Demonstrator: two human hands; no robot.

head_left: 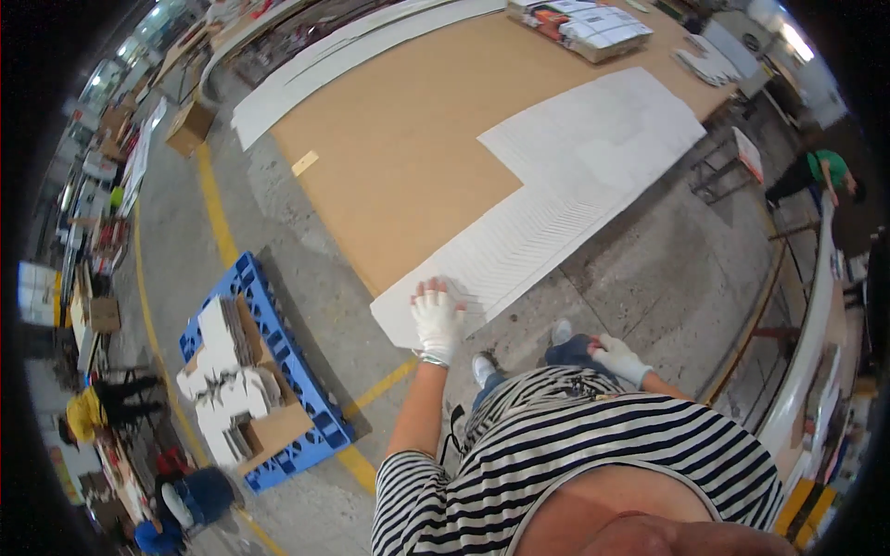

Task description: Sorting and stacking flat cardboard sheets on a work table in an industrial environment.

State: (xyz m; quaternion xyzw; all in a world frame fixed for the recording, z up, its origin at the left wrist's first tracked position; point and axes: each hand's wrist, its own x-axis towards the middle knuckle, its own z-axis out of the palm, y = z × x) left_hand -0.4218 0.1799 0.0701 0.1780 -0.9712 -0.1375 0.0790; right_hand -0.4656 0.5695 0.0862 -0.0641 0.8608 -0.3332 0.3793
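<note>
The left hand's gloved fingers (434, 295) lay spread flat on the fanned white sheets (519, 246) at the brown surface's (399, 139) near corner. The right hand (619, 358) hung apparently loose, holding nothing. Pressing unevenly could slide sheets off.

A large brown counter (408, 139) fills the upper middle of the frame. A fanned spread of overlapping white flat sheets (556, 185) lies on it, running from the lower centre up to the upper right. A stack of printed packs (584, 28) sits at the top edge, with a smaller pile of white sheets (709, 65) at the upper right. The grey concrete floor (649, 278) carries a blue pallet (287, 371) at lower left, loaded with white folded stacks (227, 380).
</note>
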